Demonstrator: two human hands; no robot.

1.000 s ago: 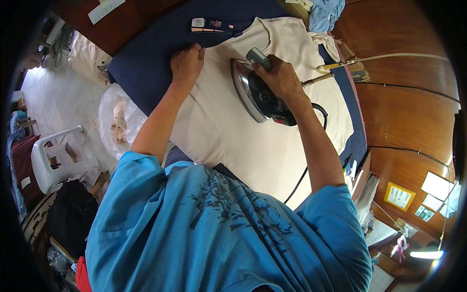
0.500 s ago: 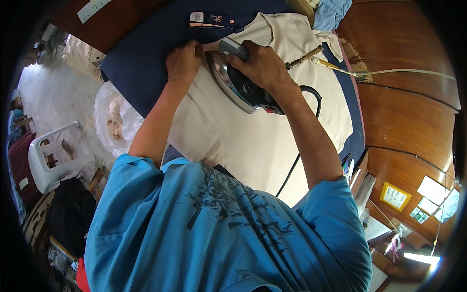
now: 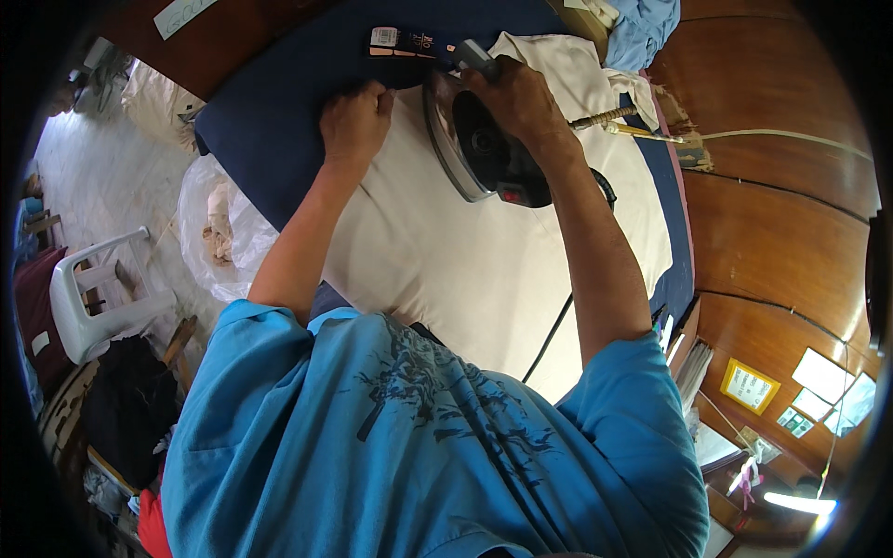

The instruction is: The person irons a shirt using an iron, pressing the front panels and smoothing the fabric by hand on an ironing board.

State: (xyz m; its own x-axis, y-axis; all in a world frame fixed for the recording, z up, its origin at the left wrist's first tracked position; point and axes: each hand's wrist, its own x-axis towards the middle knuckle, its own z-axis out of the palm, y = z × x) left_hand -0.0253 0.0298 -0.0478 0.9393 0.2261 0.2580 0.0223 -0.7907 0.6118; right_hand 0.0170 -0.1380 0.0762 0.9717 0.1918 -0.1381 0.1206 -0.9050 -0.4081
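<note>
A cream garment lies spread over a dark blue cloth-covered surface. My right hand is wrapped round the handle of a steam iron, which has a black body and a shiny metal rim. The iron is over the upper left part of the garment, tilted; whether its sole touches the fabric is hard to see. At the garment's left edge, my left hand is closed with its fingers curled on the fabric's border. Its fingertips are partly hidden.
A dark label card lies beyond my hands. The iron's black cord crosses the garment under my right arm. A wrapped hose runs off to the right. Blue cloth sits far right; a plastic bag and white stool stand left.
The iron in my right hand has moved to the right and tipped. My left hand has shifted slightly right and nearer, still by the garment's left edge.
</note>
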